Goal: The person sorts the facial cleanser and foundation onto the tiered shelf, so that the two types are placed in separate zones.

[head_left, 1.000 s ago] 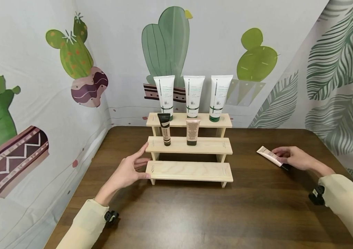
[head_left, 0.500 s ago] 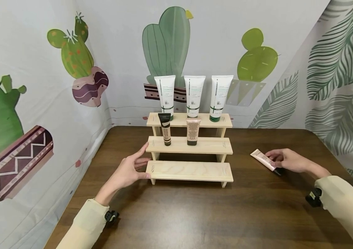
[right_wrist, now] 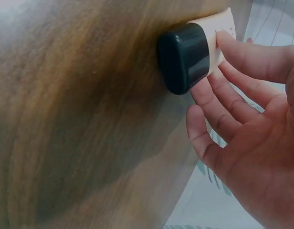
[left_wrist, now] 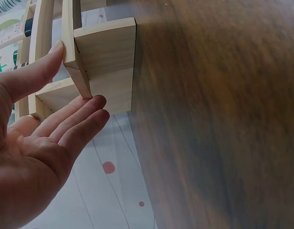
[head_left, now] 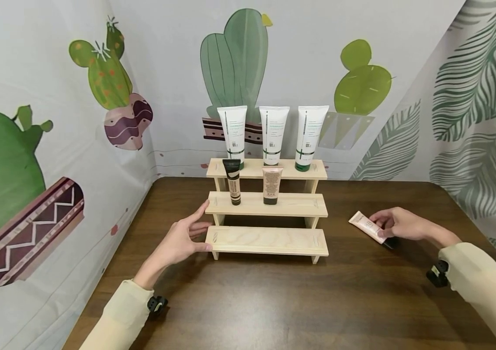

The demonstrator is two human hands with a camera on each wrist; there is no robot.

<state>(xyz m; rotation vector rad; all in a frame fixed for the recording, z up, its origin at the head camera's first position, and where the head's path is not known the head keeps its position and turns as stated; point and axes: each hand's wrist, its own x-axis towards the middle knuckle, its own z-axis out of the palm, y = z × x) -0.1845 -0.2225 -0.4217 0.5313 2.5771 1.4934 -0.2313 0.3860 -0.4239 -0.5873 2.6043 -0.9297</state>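
On the right of the head view, my right hand (head_left: pixel 406 224) pinches a small pale pink squeeze tube (head_left: pixel 366 226) between thumb and fingers. Its black cap (right_wrist: pixel 184 58) points toward the right wrist camera, close over the tabletop. My left hand (head_left: pixel 180 239) touches the left end of a three-step wooden display rack (head_left: pixel 269 239). The thumb rests at the lowest step's front edge, and the fingers are extended along the rack's side. A slim black-and-beige tube (head_left: pixel 234 187) and a pink tube with a black cap (head_left: pixel 271 187) stand on the middle step.
Three white tubes with green caps, including the middle white tube (head_left: pixel 273 133), stand on the top step. The rack stands on a dark brown wooden table (head_left: pixel 274 301). Behind hangs a pale cloth (head_left: pixel 304 43) printed with cacti and leaves.
My right hand has moved left toward the rack with the pink tube, turning it slightly. My left hand stays at the rack's left end. The head view has shifted slightly.
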